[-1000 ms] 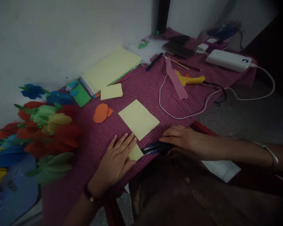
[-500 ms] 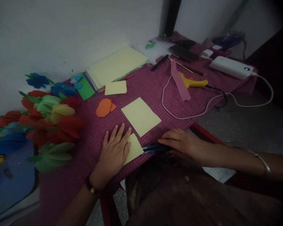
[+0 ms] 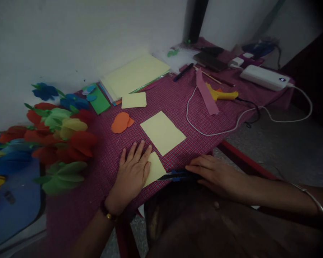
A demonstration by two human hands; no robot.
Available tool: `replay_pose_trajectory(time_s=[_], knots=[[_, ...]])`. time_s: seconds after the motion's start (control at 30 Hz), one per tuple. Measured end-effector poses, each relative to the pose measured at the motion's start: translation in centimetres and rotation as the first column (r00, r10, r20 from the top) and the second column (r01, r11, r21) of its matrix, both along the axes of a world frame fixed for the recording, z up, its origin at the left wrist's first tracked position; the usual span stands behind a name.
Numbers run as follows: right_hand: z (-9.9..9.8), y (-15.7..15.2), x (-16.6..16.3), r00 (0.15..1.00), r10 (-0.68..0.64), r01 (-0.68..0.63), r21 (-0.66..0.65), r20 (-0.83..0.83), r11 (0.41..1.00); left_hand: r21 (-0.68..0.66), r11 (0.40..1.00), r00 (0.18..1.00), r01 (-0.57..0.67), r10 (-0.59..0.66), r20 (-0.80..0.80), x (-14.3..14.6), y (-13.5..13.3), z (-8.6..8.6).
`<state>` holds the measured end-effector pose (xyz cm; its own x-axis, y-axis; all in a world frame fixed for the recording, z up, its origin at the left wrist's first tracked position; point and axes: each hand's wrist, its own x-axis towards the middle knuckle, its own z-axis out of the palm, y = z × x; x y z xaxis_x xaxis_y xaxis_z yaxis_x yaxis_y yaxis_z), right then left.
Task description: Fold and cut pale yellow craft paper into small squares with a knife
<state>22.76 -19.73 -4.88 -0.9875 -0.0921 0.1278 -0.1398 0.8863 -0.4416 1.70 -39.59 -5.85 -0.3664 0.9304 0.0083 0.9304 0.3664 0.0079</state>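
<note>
My left hand (image 3: 130, 170) lies flat, fingers spread, over a small pale yellow paper (image 3: 156, 167) at the table's front edge. From the right, my right hand (image 3: 218, 175) grips dark scissors (image 3: 175, 175) with blue parts; the handles are mostly covered by the fingers. The blades reach the lower right edge of that paper, and whether they are on it or under it is hard to see in the dim light. Just beyond lies a separate yellow paper square (image 3: 163, 133). Orange paper cutouts (image 3: 121, 122) rest farther left.
Colourful paper flowers (image 3: 61, 132) crowd the left side. Behind are yellow sheets (image 3: 136, 77), a small yellow stack (image 3: 134, 100) and a green piece (image 3: 100, 102). To the right are a pink strip (image 3: 206, 92), a yellow glue gun (image 3: 224, 95), a looping white cable (image 3: 204, 134) and a power bank (image 3: 263, 77).
My right hand has moved slightly right and down, and the scissors now lie lower, by the paper's lower right edge. My left hand keeps its place on the paper.
</note>
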Motion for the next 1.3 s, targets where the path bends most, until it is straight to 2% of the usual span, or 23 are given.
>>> replay_pose_trajectory(time_s=[0.2, 0.33, 0.63, 0.8, 0.93, 1.3], knots=[[0.9, -1.1, -1.5, 0.999, 0.012, -0.013, 0.024, 0.053, 1.000, 0.008, 1.000, 1.000, -0.001, 0.001, 0.004, 0.2, 0.0, 0.1], [0.8, -1.1, -1.8, 0.999, 0.032, -0.033, 0.021, 0.034, 0.999, -0.002, 1.000, 1.000, -0.003, 0.003, 0.010, -0.1, 0.0, 0.2], [0.2, -1.0, -1.6, 0.999, 0.029, -0.029, 0.006, 0.019, 1.000, -0.035, 0.997, 0.997, 0.075, -0.074, 0.027, -4.1, 1.1, 0.4], [0.2, -2.1, -2.6, 0.998, 0.069, -0.069, -0.022, 0.008, 0.997, -0.038, 0.998, 0.998, 0.046, -0.045, 0.031, -3.8, 1.1, 0.2], [0.2, -1.8, -2.0, 0.996, 0.087, -0.087, -0.033, 0.007, 0.996, -0.041, 0.998, 0.998, 0.044, -0.042, 0.045, -3.7, 1.1, 0.1], [0.4, -3.3, -3.2, 0.990, 0.142, -0.142, -0.006, 0.024, 0.990, -0.015, 0.999, 0.997, 0.039, -0.038, 0.062, -3.7, 0.9, 0.1]])
